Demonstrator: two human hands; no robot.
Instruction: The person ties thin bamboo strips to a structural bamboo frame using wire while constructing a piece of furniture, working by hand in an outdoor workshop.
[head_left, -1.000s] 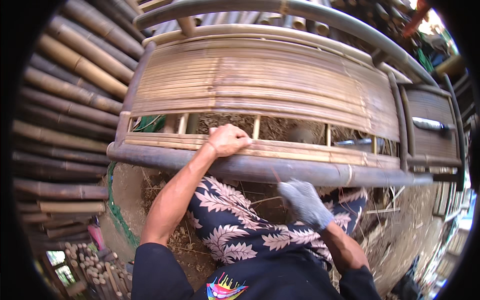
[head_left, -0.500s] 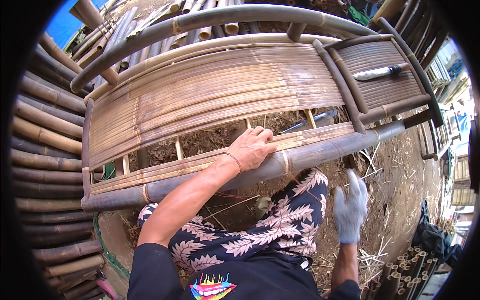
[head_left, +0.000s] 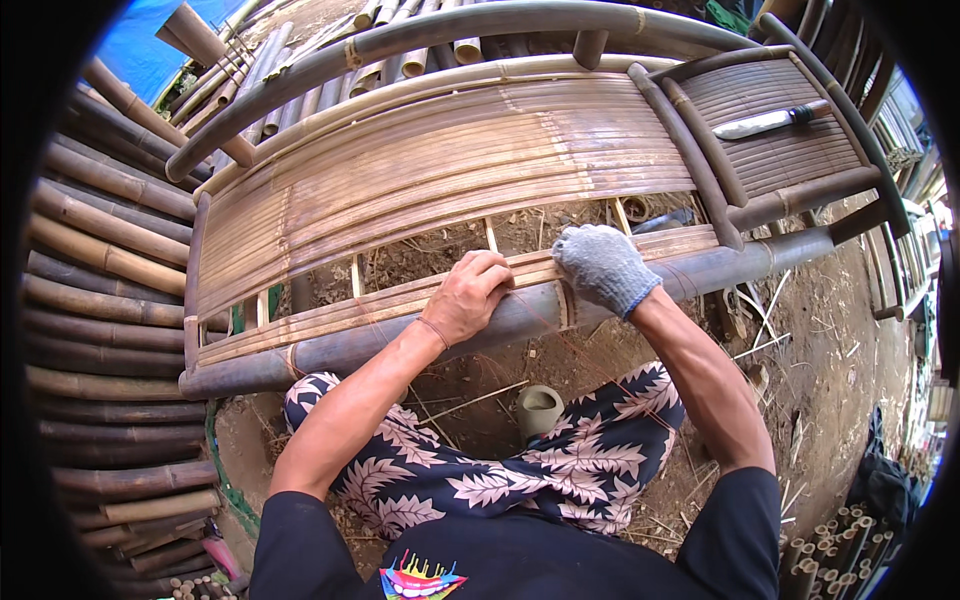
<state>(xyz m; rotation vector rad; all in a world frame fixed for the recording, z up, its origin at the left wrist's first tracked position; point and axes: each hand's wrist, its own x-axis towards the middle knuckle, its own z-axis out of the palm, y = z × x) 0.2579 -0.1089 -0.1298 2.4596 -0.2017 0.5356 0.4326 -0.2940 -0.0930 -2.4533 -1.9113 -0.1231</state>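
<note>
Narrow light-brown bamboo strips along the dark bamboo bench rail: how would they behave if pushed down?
The strips will probably flex rather than snap, being long and slim. They look likely to give most between the short pale bamboo crosspieces. Each is likely light for its length, being so narrow.

Bench slats [head_left: 420,170]: bamboo, smooth, slightly glossy. Front rail [head_left: 530,309]: bamboo, smooth. Glove [head_left: 604,266]: knitted cloth, matt. Knife blade [head_left: 752,125]: metal.

- Knife [head_left: 770,119] on the bench's [head_left: 400,180] right end
- Stacked poles [head_left: 110,264] left of it
- More poles [head_left: 415,62] behind it
- Round container [head_left: 535,428] before it
- Pole bundle [head_left: 826,566] before it, rightward
</note>
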